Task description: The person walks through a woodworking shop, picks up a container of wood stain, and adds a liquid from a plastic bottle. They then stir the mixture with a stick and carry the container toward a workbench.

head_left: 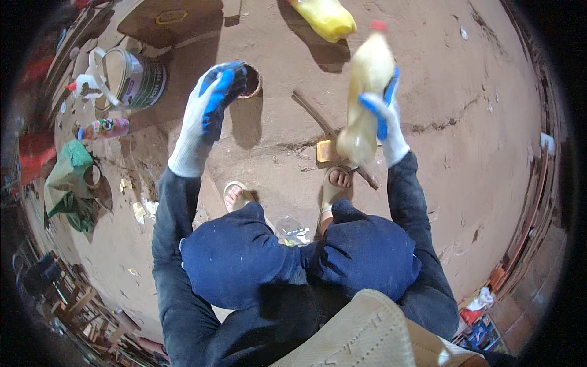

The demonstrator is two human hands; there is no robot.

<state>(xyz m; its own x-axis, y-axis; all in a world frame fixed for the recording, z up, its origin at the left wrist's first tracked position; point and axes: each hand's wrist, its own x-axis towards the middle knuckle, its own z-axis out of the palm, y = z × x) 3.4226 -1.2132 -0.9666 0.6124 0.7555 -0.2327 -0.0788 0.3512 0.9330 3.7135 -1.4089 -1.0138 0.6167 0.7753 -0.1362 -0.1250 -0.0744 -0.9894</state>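
Observation:
My right hand, in a white and blue glove, is closed round a clear plastic bottle with pale yellow contents and a red cap. The bottle is tilted with its cap end pointing away from me, and its lower end is blurred. My left hand, gloved the same way, grips the left side of a small round cup with a reddish-brown inside. Its fingers hide part of the cup's rim. Beyond my right hand lies another bottle with brighter yellow contents, cut off by the picture's top edge.
A wooden stick and a yellow-topped block lie before my right foot. To the left are a paint bucket, a white squeeze bottle, a pink bottle and a green bag. Scrap wood lies lower left.

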